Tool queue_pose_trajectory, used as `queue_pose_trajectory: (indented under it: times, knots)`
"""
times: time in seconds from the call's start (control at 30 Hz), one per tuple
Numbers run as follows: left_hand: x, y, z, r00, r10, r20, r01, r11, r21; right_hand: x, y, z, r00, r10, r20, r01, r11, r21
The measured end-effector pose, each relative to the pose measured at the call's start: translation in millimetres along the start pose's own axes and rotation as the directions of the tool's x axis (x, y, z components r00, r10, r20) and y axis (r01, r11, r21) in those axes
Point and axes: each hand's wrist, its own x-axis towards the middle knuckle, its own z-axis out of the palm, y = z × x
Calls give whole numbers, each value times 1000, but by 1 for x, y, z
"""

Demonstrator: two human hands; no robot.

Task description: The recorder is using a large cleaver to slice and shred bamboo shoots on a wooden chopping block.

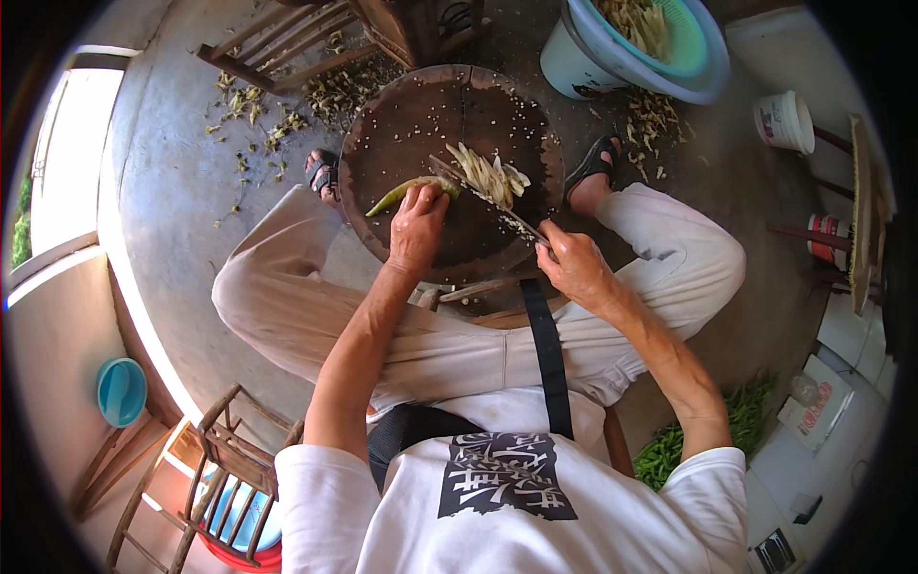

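A long pale-green pepper (pixel 393 197) lies on the round wooden chopping board (pixel 459 251), and my left hand (pixel 419 222) presses it down with bent fingers near its right end. My right hand (pixel 574 262) grips the handle of a knife (pixel 523 224), whose blade slants up and left across the board. The blade's far end is close to the pepper's right end. Just beyond the blade sits a heap of pale cut pepper strips (pixel 491 176). Pale seeds (pixel 516 229) are scattered over the board and cling along the blade.
Trimmed pepper scraps (pixel 276 129) litter the floor beyond the board. A bucket (pixel 574 64) at the upper right bears a basin and a green colander (pixel 681 43) with cut strips. Wooden chairs (pixel 301 43) stand ahead and behind left. Green peppers (pixel 660 455) are heaped at my right.
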Motion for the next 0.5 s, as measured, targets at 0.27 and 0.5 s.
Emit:
queue_pose_trajectory:
  times: [0.27,0.5]
  knots:
    - [1,-1,-3,1000,-18,3,19,999,-36,20,2,-9,997,-40,64,38,999,33]
    - [8,0,-9,999,-23,45,27,996,-83,54,-5,29,996,-85,-5,85,996,33]
